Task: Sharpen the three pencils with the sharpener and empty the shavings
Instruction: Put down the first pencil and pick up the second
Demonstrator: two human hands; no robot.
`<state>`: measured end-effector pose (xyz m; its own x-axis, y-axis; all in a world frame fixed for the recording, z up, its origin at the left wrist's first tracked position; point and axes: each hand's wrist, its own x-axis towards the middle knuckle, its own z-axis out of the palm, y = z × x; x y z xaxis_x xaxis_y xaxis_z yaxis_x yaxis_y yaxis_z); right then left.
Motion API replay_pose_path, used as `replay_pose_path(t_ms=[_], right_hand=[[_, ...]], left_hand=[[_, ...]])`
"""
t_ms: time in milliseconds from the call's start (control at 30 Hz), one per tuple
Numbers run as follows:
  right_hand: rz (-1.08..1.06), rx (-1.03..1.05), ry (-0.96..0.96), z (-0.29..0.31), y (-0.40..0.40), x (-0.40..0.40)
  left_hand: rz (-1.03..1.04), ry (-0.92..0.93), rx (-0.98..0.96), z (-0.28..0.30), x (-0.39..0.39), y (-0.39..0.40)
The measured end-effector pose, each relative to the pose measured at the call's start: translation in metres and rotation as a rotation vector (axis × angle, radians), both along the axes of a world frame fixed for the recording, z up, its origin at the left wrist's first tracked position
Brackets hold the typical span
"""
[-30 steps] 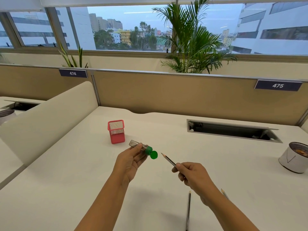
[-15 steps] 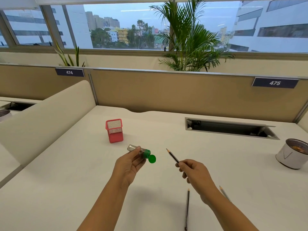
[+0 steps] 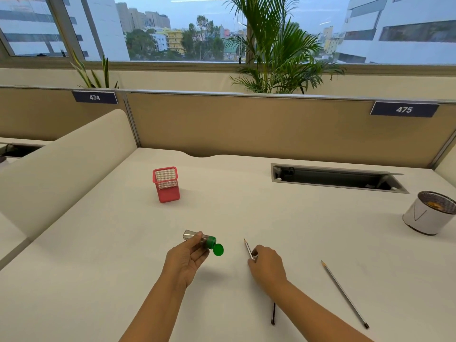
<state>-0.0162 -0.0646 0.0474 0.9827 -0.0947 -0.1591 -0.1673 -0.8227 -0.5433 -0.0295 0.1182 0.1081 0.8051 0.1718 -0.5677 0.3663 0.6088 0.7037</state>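
- Left hand [image 3: 185, 261] is wrapped around a clear, cylinder-shaped pencil sharpener [image 3: 199, 240] with a green cap end and a round green lid [image 3: 218, 250] hanging open; it is held above the white desk top [image 3: 283, 218].
- Right hand [image 3: 266, 266], just right of the sharpener, pinches a grey wooden pencil [image 3: 248, 248] between its fingers, sharpened tip pointing up and away.
- A second grey pencil [image 3: 344, 293] lies flat on the desk, well right of the sharpener, tip away from the person.
- A dark pencil [image 3: 273, 313] lies nearer the person, partly hidden under the right forearm.
- A red mesh pen holder [image 3: 166, 184] stands beyond the sharpener, slightly left, with bare desk between them.
- A white round bin with a dark mesh rim [image 3: 428, 213] sits far right of the sharpener, near the desk's right edge; something orange shows inside.
- A grey open cable tray [image 3: 335, 178] is set into the desk beyond and right of the sharpener.
- A cream divider [image 3: 61, 164] bounds the desk left of the sharpener; a tan partition [image 3: 259, 127] closes the far edge.
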Motion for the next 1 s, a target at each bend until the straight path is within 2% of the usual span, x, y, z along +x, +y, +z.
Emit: replay_pose_path(t_ms=[167,300,367,467,533,733,800,900,1000], right_hand=[[0.001,0.094,0.003,-0.005,-0.003,-0.003],[-0.136,0.102,-0.165,0.009,-0.024,-0.005],[-0.151,0.026,-0.083,0.016,-0.041,-0.008],[-0.086,-0.112,0.21,0.018,-0.051,-0.021],[-0.081,-0.133,0.312,0.015,-0.049,-0.029],[-0.137,-0.196,0.256,0.014,-0.053,-0.027],[-0.129,-0.052,0.235,0.019,-0.055,-0.025],[-0.128,0.348,0.129,0.04,-0.051,-0.022],[-0.049,0.461,-0.071,0.064,-0.041,-0.022]], left_hand=[[-0.003,0.026,-0.008,-0.003,-0.002,0.001],[-0.002,0.022,-0.013,-0.002,0.0,0.001],[-0.004,0.019,-0.012,-0.004,0.001,0.001],[-0.025,0.031,-0.018,-0.005,0.004,-0.007],[-0.042,0.033,-0.019,-0.004,0.005,-0.012],[-0.082,0.024,-0.005,-0.002,0.007,-0.023],[-0.091,0.022,-0.006,-0.002,0.006,-0.025],[-0.098,0.017,-0.012,0.0,0.005,-0.028],[-0.089,0.009,-0.033,0.003,0.006,-0.029]])
